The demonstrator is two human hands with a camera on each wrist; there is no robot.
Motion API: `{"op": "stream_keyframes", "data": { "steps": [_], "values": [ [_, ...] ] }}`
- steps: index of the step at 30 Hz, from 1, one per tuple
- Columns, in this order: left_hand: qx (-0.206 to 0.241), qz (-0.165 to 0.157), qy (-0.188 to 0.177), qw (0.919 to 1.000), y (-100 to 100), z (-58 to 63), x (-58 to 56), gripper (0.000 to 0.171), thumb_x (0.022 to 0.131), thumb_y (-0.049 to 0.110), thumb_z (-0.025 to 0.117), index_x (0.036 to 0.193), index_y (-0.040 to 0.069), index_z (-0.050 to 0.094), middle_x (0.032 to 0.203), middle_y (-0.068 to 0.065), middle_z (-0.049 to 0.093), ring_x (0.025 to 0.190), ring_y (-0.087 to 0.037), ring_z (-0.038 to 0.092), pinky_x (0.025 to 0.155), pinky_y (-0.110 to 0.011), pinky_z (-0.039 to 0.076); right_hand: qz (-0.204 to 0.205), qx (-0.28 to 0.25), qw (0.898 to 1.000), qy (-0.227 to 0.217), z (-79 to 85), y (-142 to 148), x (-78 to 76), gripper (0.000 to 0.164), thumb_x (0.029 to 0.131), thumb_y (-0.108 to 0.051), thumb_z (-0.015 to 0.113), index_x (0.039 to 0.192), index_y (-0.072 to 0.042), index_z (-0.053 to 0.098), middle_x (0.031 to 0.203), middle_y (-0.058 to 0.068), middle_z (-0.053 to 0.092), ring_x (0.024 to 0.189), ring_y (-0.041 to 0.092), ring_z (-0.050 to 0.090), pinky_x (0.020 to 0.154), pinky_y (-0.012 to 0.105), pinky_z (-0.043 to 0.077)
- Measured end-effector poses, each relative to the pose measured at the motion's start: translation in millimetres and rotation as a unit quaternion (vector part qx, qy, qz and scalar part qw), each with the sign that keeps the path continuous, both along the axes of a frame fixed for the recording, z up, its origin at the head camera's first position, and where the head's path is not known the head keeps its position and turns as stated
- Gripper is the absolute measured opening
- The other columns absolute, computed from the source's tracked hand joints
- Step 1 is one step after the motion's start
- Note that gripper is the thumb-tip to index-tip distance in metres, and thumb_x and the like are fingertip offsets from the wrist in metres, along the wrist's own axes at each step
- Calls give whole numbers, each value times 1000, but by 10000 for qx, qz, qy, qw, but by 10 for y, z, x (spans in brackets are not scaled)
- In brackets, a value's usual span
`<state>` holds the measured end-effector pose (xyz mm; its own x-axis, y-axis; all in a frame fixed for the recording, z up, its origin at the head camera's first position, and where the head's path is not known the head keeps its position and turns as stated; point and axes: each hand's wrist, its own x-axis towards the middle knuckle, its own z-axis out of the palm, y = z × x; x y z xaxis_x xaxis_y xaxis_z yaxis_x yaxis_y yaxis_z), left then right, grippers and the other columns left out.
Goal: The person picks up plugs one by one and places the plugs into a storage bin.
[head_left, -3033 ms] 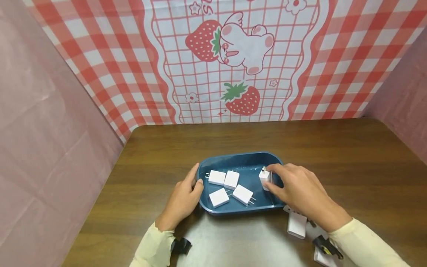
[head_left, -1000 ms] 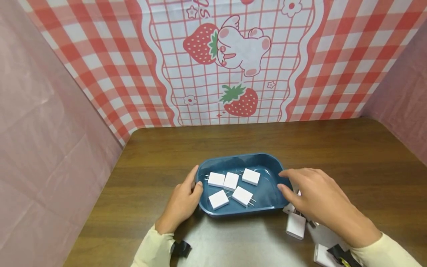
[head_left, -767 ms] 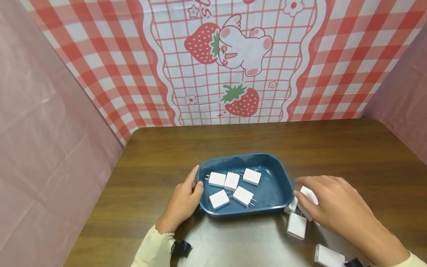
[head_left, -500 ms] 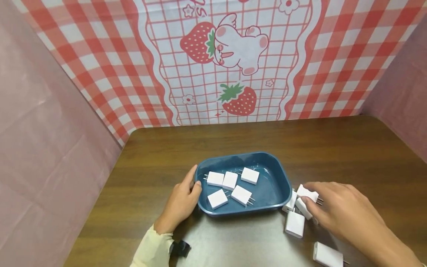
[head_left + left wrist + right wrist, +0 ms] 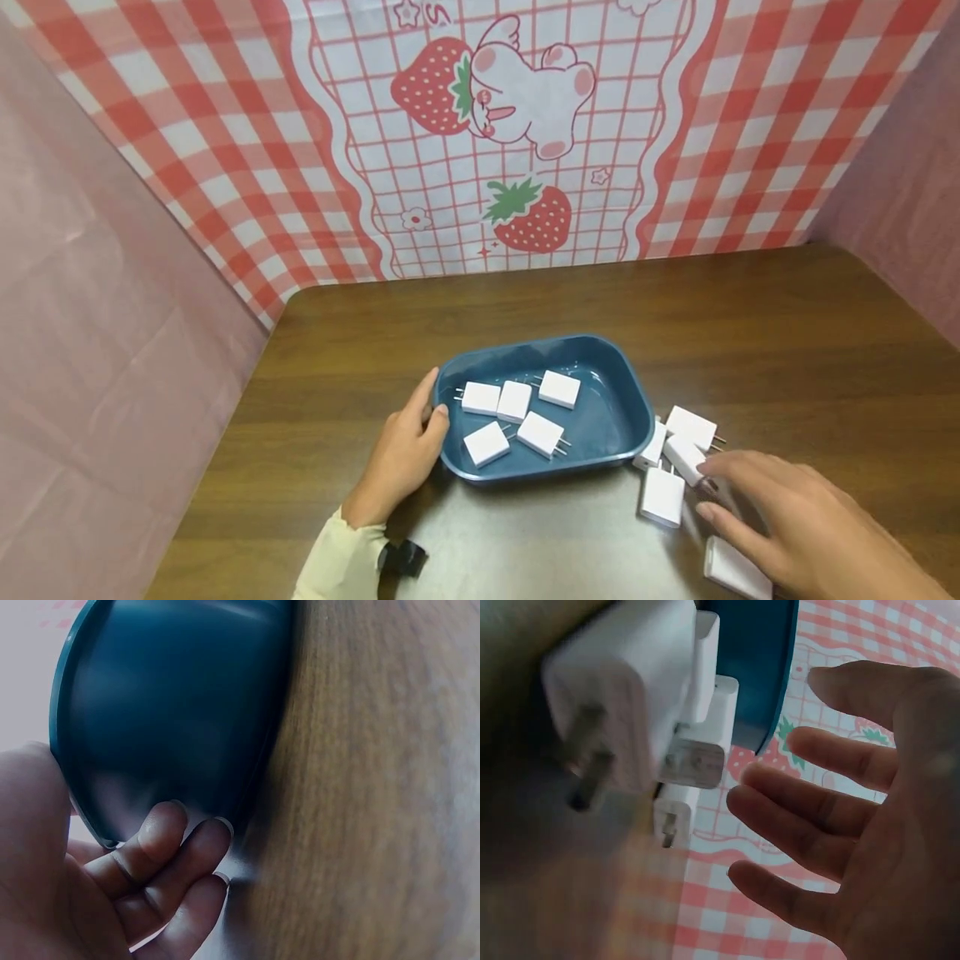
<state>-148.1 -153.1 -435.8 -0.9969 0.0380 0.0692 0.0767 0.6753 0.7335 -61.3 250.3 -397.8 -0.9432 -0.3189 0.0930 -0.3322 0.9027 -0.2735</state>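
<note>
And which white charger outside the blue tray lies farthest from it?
The charger at the head view's bottom, partly hidden by the right hand; the other four cluster beside the tray.

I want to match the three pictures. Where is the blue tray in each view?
Head: the blue tray sits just right of centre, in the lower half, with five white chargers inside.
Left wrist: its outer wall fills much of the upper left, with the left hand at lower left.
Right wrist: only a strip of it shows, top centre, right of loose chargers.
Shared landmark: the wooden table, blurred in the right wrist view.
</note>
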Motion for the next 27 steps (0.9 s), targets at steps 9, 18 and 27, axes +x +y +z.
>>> {"op": "stream_keyframes", "data": {
  "steps": [9,18,27],
  "values": [
    [33,57,0,10000,-16,13,9,58,102,28,53,157,21,37,103,-6,69,87,-21,59,81,-43,46,56,-197,9989,-411,-150,31,122,41,82,-53,77,114,-29,69,115,-11,66,97,15,62,82,55,52],
    [-2,61,-58,10000,-16,1,7,58,102,28,52,157,21,36,97,-6,68,86,-22,58,80,-43,46,176,248,9980,-563,-275,131,207,48,80,-61,75,117,-32,67,113,-17,61,88,4,57,72,35,54],
    [22,30,-70,10000,-5,-9,-7,58,102,28,52,157,21,36,101,-6,69,86,-22,58,80,-43,46,790,581,9940,-482,-499,240,317,53,79,-61,75,119,-27,66,104,-18,54,76,-2,47,61,27,45]
  ]
}}
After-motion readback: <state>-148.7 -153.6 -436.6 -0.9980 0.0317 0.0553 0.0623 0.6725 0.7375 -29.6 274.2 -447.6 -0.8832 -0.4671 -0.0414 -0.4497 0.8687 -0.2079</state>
